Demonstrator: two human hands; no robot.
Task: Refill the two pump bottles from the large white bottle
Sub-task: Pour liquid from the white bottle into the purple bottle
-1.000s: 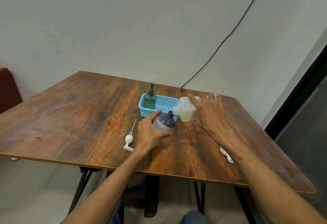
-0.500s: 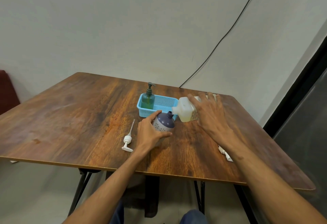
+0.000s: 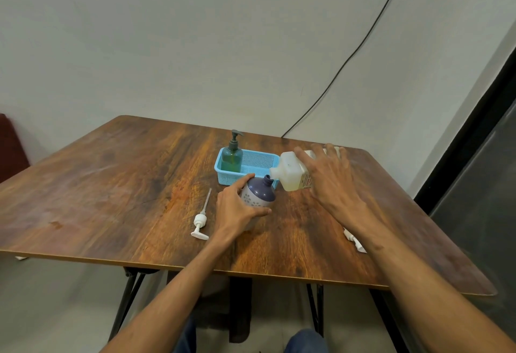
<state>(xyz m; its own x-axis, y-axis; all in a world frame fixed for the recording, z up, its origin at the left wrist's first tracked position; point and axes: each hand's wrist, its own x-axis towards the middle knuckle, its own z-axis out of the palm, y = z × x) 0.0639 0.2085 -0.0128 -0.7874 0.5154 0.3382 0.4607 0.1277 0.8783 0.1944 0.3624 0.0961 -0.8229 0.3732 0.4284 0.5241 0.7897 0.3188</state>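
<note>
Pouring under way: right hand (image 3: 332,182) clamps large white bottle (image 3: 291,171), spout at purple bottle (image 3: 258,193) mouth, just before blue basket (image 3: 251,163); left hand (image 3: 237,210) grips it. I should tilt slowly.

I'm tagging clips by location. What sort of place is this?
Probably a plain indoor room, a home or a makeshift workspace rather than a kitchen: a folding wooden table stands against a bare wall, with a loose black cable running down it.
</note>
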